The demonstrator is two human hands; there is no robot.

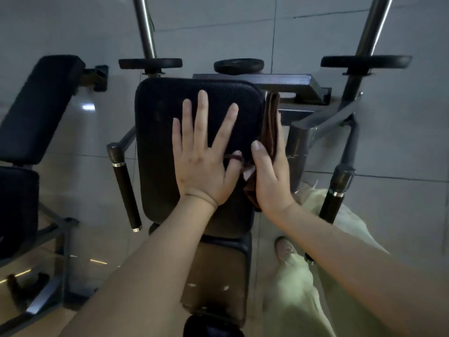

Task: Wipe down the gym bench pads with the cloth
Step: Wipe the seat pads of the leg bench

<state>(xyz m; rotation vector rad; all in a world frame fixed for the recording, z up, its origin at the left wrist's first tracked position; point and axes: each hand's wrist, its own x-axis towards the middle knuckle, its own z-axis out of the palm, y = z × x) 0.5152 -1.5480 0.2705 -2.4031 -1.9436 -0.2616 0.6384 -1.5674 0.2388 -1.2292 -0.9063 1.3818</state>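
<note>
Your left hand [201, 164] lay flat on the black back pad [160, 117]. Its fingers were straight and spread wide, and it held nothing. It only pressed on the pad.

Your right hand [269, 176] held the brown cloth [271, 117] against the right side of that pad. The thumb came over the edge onto the front of the pad. The other fingers were hidden behind the cloth, so you could not see how they lay. The cloth was folded and ran up along the pad's right edge, almost to the top corner. A bit of it stuck out below your palm. Your two hands were close together, with the left thumb just beside the cloth.

Below the back pad was the seat pad [218, 271]. It looked worn, with small pale marks on it. Your arms crossed above it.

On each side of the bench a dark handle stuck out, one on the left [125, 188] and one on the right [336, 193]. Each had a shiny ring. Two steel posts [145, 27] [371, 27] rose at the far end. Three round black plates [150, 63] [238, 65] [365, 61] sat near them.

Another bench [41, 105] with black pads stood off to the left. The floor [401, 142] was made of big grey tiles. On the right you could see your pale green trouser leg [298, 288] and one shoe [285, 248] on the floor beside the bench.
</note>
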